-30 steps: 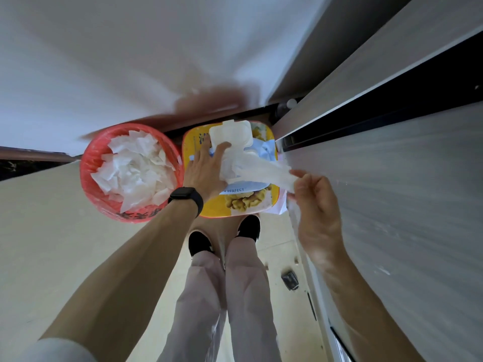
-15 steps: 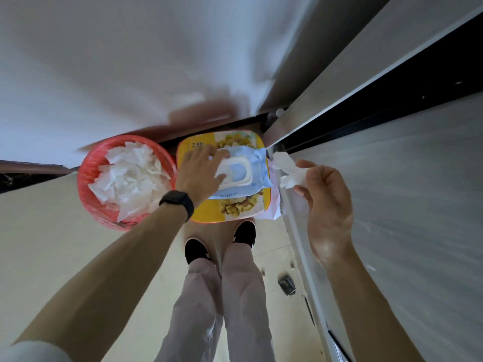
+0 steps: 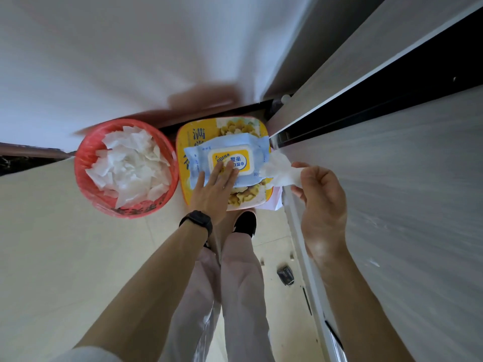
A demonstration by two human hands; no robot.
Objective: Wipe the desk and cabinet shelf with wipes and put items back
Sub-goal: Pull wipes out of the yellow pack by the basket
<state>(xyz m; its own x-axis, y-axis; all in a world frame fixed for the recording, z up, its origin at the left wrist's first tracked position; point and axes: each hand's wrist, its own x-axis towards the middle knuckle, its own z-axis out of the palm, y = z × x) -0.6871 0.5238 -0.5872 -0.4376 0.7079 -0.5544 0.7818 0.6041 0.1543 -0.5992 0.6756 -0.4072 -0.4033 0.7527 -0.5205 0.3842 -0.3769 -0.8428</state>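
Since a second ago the white flip lid (image 3: 235, 159) of the wipes pack (image 3: 198, 158) has gone from standing open to lying shut, and the wipe (image 3: 281, 171) that was being drawn out of it has come free.

Now the left hand (image 3: 213, 190) lies flat on the pack, its straight fingers pressing the lid's lower edge. The right hand (image 3: 320, 202) pinches the crumpled white wipe between thumb and fingertips, just beside the pack's right end.

On the lid is a yellow label with blue characters, "婴童" and "湿巾"; a small "80" shows on the pale blue soft film beside it. Other print on the pack is too small or hidden to read.

The pack rests on a glossy yellow box (image 3: 188, 137) with rounded corners, which bears a large dark "满" and pictures of yellowish food. Left of the box, touching it, stands a round red basket (image 3: 83, 184) heaped with crumpled white sheets (image 3: 130, 165).

A black band (image 3: 197, 222) circles the left wrist. At the right runs a grey wood-grain cabinet (image 3: 392, 192) with a dark gap. Pale trousers (image 3: 240, 283) and a black shoe (image 3: 245, 223) show below, over a light floor (image 3: 52, 244).
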